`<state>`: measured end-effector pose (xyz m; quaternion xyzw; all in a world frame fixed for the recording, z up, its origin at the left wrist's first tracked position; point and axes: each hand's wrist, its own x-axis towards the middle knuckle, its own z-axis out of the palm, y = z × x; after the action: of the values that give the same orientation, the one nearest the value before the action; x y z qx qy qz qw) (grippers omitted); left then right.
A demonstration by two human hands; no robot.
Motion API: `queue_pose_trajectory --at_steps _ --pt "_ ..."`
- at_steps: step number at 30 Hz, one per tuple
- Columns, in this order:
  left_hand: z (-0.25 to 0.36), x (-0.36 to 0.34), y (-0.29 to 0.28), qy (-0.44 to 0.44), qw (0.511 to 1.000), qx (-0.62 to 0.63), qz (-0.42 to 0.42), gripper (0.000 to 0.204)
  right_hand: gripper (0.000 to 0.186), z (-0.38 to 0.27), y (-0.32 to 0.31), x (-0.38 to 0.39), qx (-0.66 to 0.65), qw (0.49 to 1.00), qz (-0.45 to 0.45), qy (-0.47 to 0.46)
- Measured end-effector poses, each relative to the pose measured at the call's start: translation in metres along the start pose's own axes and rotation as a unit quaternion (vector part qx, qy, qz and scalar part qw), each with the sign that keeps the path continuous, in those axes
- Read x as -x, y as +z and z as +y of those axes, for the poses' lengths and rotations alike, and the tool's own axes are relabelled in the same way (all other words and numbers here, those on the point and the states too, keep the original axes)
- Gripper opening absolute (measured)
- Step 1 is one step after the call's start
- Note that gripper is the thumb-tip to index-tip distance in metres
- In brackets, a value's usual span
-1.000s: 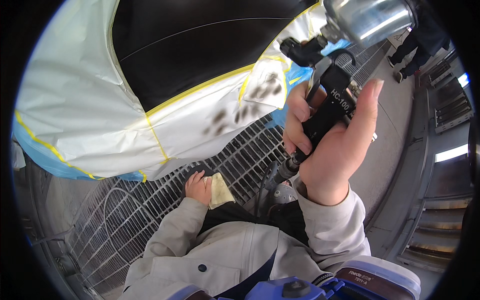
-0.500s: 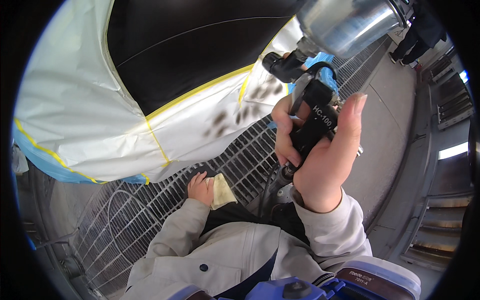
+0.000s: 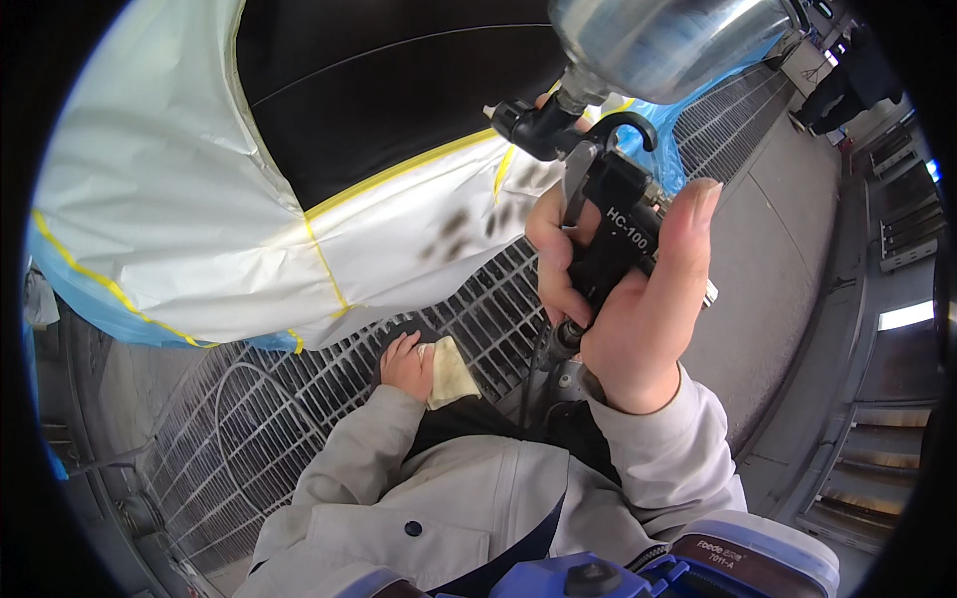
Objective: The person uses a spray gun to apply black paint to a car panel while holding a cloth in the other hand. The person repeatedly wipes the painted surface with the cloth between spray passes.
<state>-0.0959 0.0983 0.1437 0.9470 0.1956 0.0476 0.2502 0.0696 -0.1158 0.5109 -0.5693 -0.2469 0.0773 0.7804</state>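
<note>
A spray gun with a black body (image 3: 608,194) and a shiny metal cup (image 3: 658,50) on top is held up by my right hand (image 3: 643,324). My fingers wrap its handle, and the thumb sticks up along the rear. The nozzle points left, toward a glossy black panel (image 3: 369,110) framed by yellow tape. White masking sheet (image 3: 150,209) surrounds the panel, with dark smudges on its lower part. Lower down, my left hand (image 3: 404,369) lies at my dark-clothed leg, closed on the edge of a pale yellow cloth (image 3: 454,374).
Metal floor grating (image 3: 299,399) runs below the masked panel, crossed by a thin hose or cable. Blue film (image 3: 130,314) edges the masking. A hose joins the gun's handle. Another person (image 3: 852,80) stands far right beside a wall with louvred vents (image 3: 867,468).
My right hand has brought the spray gun slightly left, nearer the panel's lower edge. The view has shifted a little; my left hand still holds the cloth at my leg.
</note>
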Motion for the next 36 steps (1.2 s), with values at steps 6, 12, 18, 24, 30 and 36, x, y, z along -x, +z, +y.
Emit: queue_pose_trajectory --at_steps 6,12,18,24,30,36 --pt "0.001 -0.001 -0.001 0.000 1.000 -0.004 -0.004 0.041 0.076 0.000 0.000 0.002 0.004 0.995 0.101 0.005" --pt "0.004 -0.001 -0.004 0.006 1.000 -0.013 -0.018 0.044 0.082 -0.003 -0.009 0.005 -0.005 0.997 0.067 0.028" --pt "0.004 -0.002 -0.002 -0.004 1.000 -0.007 -0.011 0.042 0.075 0.000 -0.018 0.001 -0.008 0.990 0.140 -0.013" --pt "0.005 -0.002 -0.002 -0.006 1.000 -0.001 -0.012 0.042 0.075 -0.005 -0.023 0.003 -0.049 0.997 0.059 -0.012" --pt "0.007 -0.003 -0.005 -0.035 0.999 0.005 -0.026 0.042 0.076 -0.007 -0.024 0.000 -0.012 0.990 0.143 -0.002" --pt "0.000 -0.005 -0.001 -0.016 0.999 -0.002 -0.028 0.041 0.076 -0.010 -0.025 0.001 -0.054 0.995 0.089 -0.010"
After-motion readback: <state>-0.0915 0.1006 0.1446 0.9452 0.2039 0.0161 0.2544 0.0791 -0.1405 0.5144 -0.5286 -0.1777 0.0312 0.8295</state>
